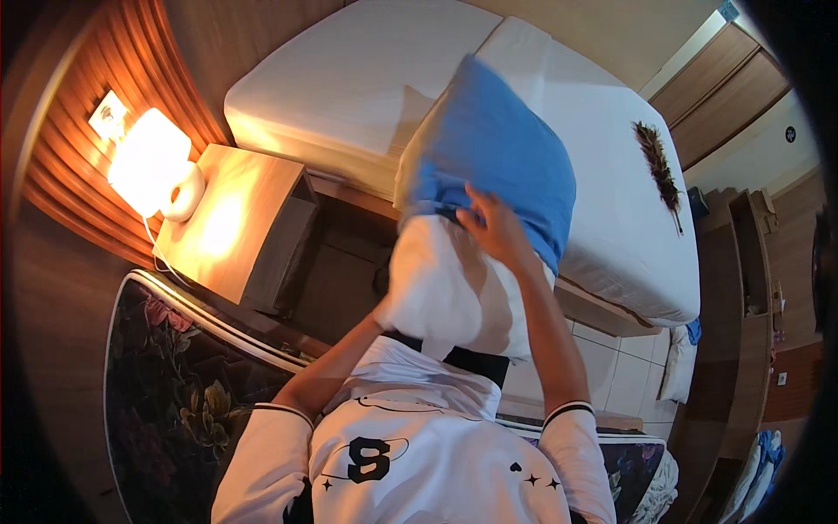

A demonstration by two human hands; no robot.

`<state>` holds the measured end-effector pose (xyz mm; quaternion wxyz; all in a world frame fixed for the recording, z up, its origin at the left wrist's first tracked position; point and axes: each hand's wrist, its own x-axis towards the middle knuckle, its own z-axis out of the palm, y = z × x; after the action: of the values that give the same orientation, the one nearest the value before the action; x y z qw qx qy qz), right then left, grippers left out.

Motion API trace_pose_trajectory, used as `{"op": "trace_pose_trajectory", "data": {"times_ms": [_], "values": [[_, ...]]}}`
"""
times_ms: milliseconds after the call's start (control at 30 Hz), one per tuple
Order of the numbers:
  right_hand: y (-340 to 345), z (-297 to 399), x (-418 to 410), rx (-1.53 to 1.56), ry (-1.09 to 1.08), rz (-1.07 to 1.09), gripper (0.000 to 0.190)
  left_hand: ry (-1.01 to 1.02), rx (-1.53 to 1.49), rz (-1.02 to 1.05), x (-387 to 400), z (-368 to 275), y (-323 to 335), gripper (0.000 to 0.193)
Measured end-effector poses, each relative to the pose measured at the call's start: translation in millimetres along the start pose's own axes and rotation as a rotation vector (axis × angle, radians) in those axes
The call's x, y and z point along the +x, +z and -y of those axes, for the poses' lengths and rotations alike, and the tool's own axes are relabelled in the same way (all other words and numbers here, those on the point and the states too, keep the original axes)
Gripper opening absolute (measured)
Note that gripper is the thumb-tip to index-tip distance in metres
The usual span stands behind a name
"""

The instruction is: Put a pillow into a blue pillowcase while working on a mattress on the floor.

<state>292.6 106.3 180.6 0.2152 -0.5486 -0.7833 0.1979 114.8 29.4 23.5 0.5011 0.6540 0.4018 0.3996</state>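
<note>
In front of me a white pillow (pixel 432 281) stands partly inside a blue pillowcase (pixel 504 150), its lower end bare. The blue cloth is bunched along its open edge. My left hand (pixel 385 316) is at the pillow's lower left edge and grips it there, with most of the fingers hidden by the pillow. My right hand (pixel 494 229) lies over the bunched edge of the pillowcase, slightly blurred, thumb and fingers apart. The pillow's far end reaches up over a bed with a white sheet (pixel 327 85).
A lit lamp (pixel 150 160) stands on a wooden nightstand (pixel 226 190) at left. A feather duster (pixel 658 164) lies on the bed's right part. Near me is a flowered dark mattress (pixel 196 393). Another white pillow (pixel 674 367) rests on the tiled floor (pixel 609 380).
</note>
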Motion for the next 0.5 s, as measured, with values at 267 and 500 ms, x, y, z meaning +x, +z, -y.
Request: {"op": "trace_pose_trajectory", "data": {"times_ms": [267, 500], "values": [[22.5, -40.7, -100.9, 0.397, -0.086, -0.375, 0.024, -0.289, -0.133, -0.374, -94.0, 54.4, -118.5, 0.037], [-14.2, -96.6, -117.1, 0.292, 0.272, -0.654, 0.014, 0.126, 0.343, -0.494, 7.8, -55.1, -128.3, 0.02]]}}
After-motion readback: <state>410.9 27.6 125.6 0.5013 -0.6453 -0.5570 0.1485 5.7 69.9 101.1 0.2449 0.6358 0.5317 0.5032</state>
